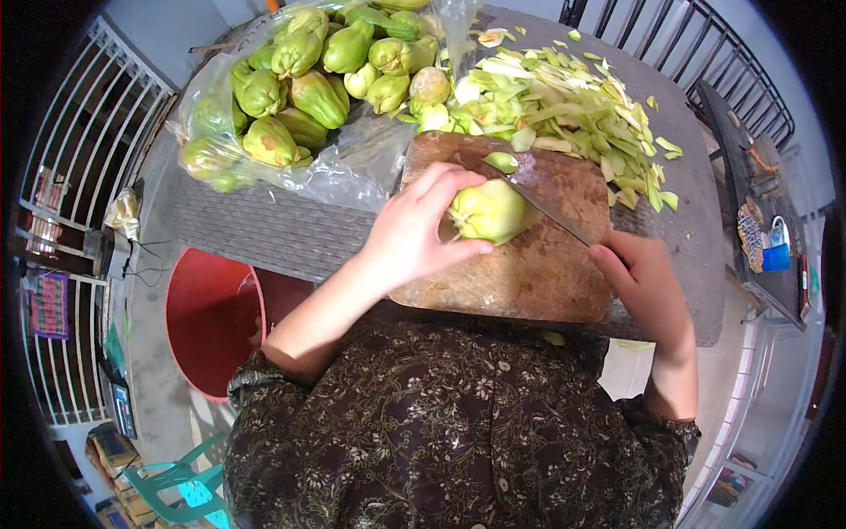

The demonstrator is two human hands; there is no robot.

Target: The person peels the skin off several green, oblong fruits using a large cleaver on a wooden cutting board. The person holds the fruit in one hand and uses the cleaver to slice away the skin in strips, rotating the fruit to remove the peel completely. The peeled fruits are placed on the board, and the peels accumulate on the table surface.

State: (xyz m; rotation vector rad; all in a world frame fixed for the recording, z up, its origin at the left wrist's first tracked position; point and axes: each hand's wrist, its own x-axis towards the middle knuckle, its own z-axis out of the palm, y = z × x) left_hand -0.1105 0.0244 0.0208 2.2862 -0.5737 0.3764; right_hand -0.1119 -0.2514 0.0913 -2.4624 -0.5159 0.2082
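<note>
On a stained wooden cutting board [502, 284] lies a pale green chayote [492, 211]. My left hand [423, 225] grips it from the left, thumb below and fingers over the top. My right hand [638, 278] is closed around a knife [552, 215], its handle hidden in the fist. The blade slants up and left, along the chayote's upper right side. Just past the blade tip, a small green slice of peel [501, 162] rests on the board. Whether the blade touches the flesh is hard to tell.
Beyond the board, a heap of green peelings [562, 106] spreads over the grey woven-pattern table [264, 228]. A clear plastic bag [357, 175] with several unpeeled chayotes [320, 99] lies at the back left. Below the table's left edge stands a red bucket [211, 324], near a teal plastic chair [175, 486].
</note>
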